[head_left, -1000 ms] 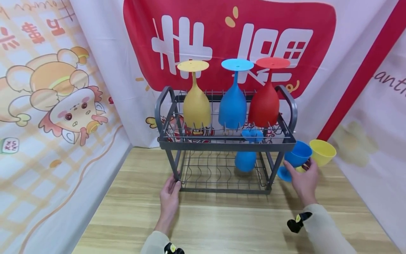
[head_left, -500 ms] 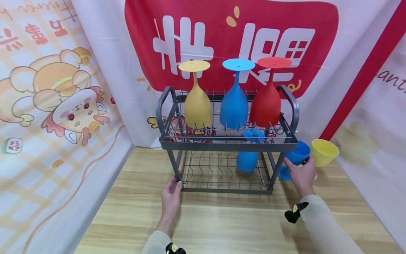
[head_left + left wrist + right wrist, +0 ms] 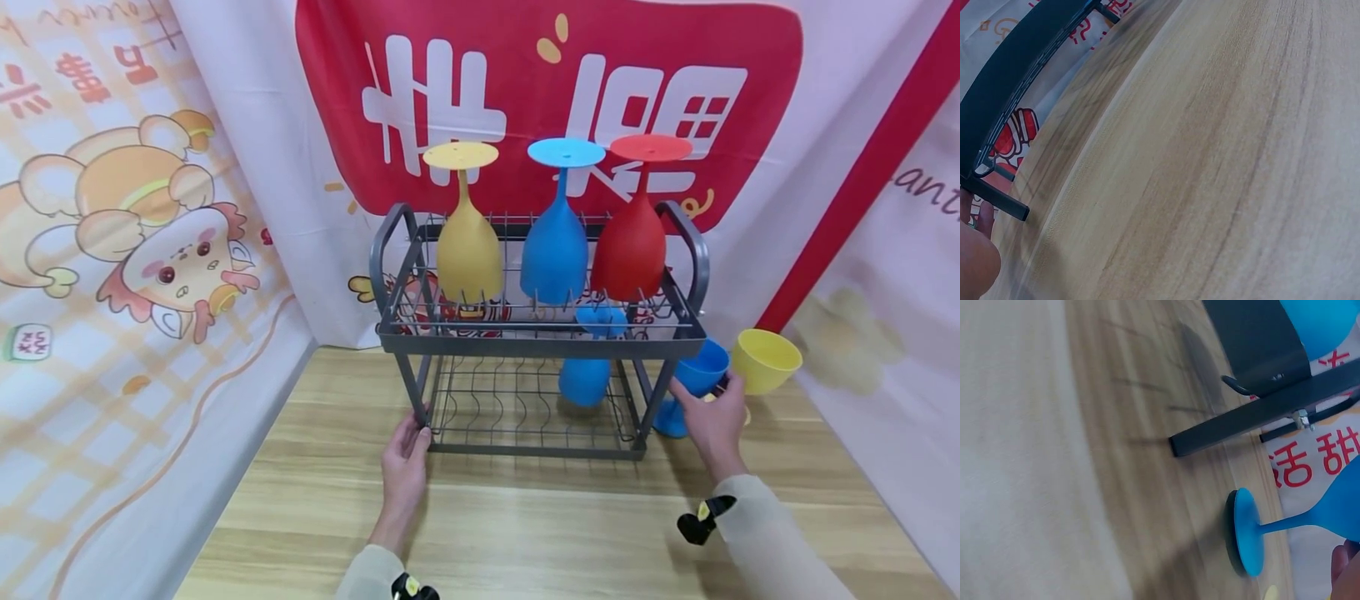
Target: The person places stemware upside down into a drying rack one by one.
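Observation:
A grey two-tier dish rack (image 3: pixel 540 345) stands on the wooden table. My left hand (image 3: pixel 405 467) grips the foot of its front left post, thumb in front and fingers behind. Beside the rack's right post, my right hand (image 3: pixel 716 425) holds a blue goblet (image 3: pixel 702 368) by the bowl, upright with its foot down. In the right wrist view the goblet's foot (image 3: pixel 1249 531) is close to the tabletop; I cannot tell if it touches. A yellow goblet (image 3: pixel 767 362) stands upright just right of that hand, its stem mostly hidden.
Upside down on the top tier are a yellow goblet (image 3: pixel 469 250), a blue goblet (image 3: pixel 555 250) and a red goblet (image 3: pixel 630 250). Another blue goblet (image 3: pixel 585 382) is upside down on the right of the lower tier. Printed cloth (image 3: pixel 337 275) hangs behind and at the sides.
The blue goblet and my right hand have shifted slightly left, nearer the rack's right post. My left hand keeps its hold on the rack.

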A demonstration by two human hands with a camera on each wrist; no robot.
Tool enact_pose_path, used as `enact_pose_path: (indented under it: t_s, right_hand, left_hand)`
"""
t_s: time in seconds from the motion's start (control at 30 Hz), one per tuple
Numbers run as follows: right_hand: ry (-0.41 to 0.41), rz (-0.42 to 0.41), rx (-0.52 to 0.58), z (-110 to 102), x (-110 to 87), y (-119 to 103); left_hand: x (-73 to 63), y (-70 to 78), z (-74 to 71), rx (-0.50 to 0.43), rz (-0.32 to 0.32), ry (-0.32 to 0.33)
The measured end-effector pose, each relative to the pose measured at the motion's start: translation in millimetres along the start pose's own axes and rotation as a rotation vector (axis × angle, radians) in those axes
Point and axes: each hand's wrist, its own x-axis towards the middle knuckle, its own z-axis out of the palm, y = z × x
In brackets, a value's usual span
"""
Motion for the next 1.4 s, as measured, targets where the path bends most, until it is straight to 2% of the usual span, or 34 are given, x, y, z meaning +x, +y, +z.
enact_pose_path:
  t_s: [0.17, 0.33, 0.57, 0.77, 1.1, 1.2, 1.4]
  right_hand:
    - [-0.008, -0.029, -0.009, -8, -14.4, 5]
    - [0.013, -0.105, -0.043, -19, -27.4, 12]
    - [0.034, -0.241, -0.140, -36, -47.9, 25]
    - [0.018, -0.368, -0.202, -46, -64.8, 34]
    - [0.009, -0.625, -0.304, -50, -86.6, 37]
    - [0.012, -0.683, -0.310, -48, -90.6, 37]
    - [-0.007, -0.773, -0.315, -43, -97.4, 37]
  left_hand:
    - [0.1, -0.5, -0.4, 0.002, 0.010, -0.006]
    - [0.3, -0.5, -0.4, 0.006, 0.011, -0.001]
    - [0.2, -0.7, 1.2, 0.001, 0.012, -0.003]
    - [0.1, -0.4, 1.5, -0.004, 0.001, 0.010]
    - [-3.7, 2.0, 1.5, 0.022, -0.016, 0.025]
    - [-4.1, 2.4, 1.9, 0.034, -0.014, 0.021]
    - [-8.5, 5.5, 3.2, 0.095, -0.052, 0.027]
